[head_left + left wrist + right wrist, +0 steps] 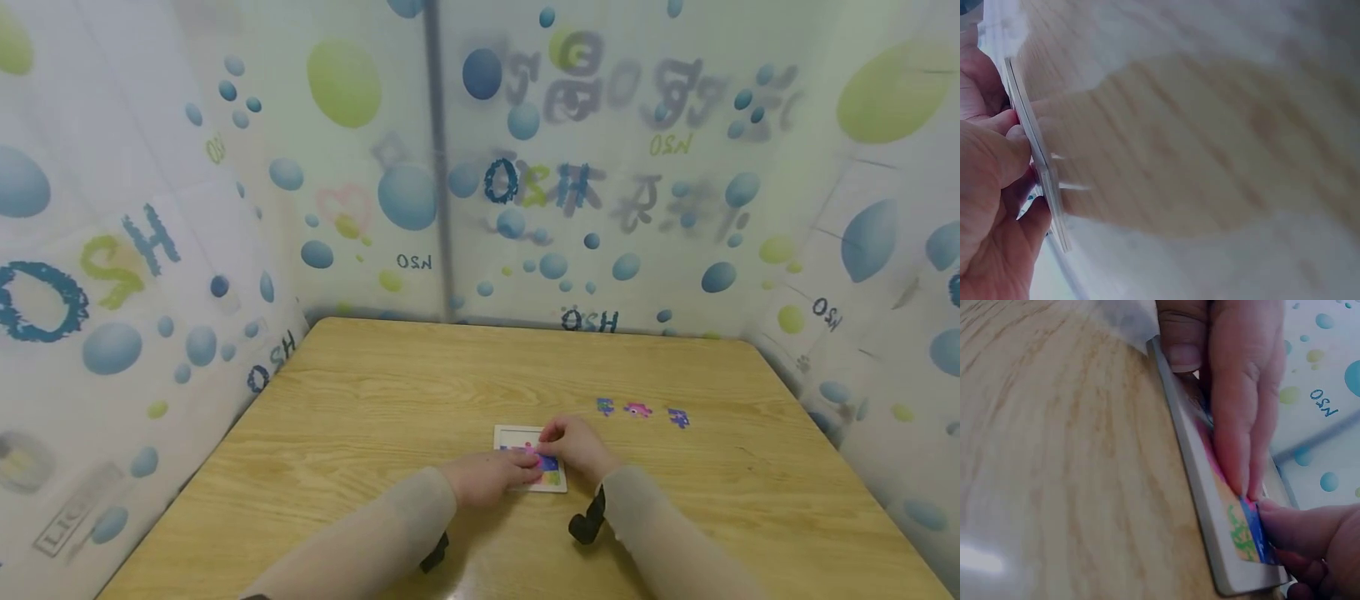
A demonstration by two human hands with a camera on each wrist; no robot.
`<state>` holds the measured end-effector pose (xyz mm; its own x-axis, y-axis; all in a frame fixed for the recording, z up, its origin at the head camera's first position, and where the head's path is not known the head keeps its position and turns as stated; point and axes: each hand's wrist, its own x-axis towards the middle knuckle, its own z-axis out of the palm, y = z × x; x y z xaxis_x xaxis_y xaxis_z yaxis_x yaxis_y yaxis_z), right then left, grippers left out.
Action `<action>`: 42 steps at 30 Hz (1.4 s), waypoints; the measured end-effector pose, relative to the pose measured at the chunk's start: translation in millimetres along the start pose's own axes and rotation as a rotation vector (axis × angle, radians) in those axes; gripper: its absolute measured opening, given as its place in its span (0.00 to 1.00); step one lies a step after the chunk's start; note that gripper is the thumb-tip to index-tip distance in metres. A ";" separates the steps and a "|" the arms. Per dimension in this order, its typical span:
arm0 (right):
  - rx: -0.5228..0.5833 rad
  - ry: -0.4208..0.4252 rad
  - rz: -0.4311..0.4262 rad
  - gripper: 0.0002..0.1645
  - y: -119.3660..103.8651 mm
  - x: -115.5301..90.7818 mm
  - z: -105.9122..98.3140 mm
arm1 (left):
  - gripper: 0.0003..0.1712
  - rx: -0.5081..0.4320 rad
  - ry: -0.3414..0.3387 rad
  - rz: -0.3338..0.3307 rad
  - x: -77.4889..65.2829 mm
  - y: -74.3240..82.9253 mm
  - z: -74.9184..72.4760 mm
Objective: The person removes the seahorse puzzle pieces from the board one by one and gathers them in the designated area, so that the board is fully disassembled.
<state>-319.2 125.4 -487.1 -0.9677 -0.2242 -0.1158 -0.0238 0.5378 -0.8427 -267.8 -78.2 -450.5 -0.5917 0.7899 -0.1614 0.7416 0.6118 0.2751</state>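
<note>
A small jigsaw puzzle in a white frame lies on the wooden table, its filled part blue, pink, yellow and orange. My left hand reaches across it from the left. Straight left fingers press on the picture, and the left thumb is at the near border. At the right half of the puzzle, my right hand pinches a puzzle piece close over the board. The right thumb is right at the blue area, with the other fingers curled by the frame's edge. The fingertips mostly hide this piece.
Beyond my right hand lie three loose puzzle pieces: a blue-green one, a pink one and a purple-blue one. Printed curtains surround the table's back and sides.
</note>
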 end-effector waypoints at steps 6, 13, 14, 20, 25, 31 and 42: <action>-0.030 0.016 0.013 0.08 -1.2 -0.9 3.4 | 0.24 -0.022 0.014 0.009 -2.1 -0.9 0.3; -0.070 0.013 0.023 0.08 -5.0 -4.2 1.7 | 0.24 0.016 0.016 0.026 -8.0 -3.3 1.8; -0.073 0.012 0.028 0.08 -5.8 -4.6 1.2 | 0.24 0.024 0.020 0.032 -9.8 -3.9 1.9; -0.073 0.009 0.049 0.07 -6.7 -4.6 -0.8 | 0.24 0.113 0.029 0.062 -25.8 -6.8 4.9; -0.073 0.003 0.067 0.07 -5.3 -3.7 -1.9 | 0.25 0.059 0.028 0.055 -34.3 -8.5 7.3; -0.091 -0.009 0.085 0.07 -11.2 -2.0 -0.3 | 0.27 0.032 0.023 0.039 -37.0 -8.2 8.6; -0.088 -0.126 -0.011 0.06 -37.8 1.7 28.1 | 0.27 0.012 0.024 0.020 -40.4 -9.4 9.5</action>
<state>-312.9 81.9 -470.2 -0.9280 -0.3279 -0.1767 -0.0616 0.6030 -0.7954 -247.9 -115.5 -455.6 -0.5840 0.8008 -0.1330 0.7572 0.5965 0.2663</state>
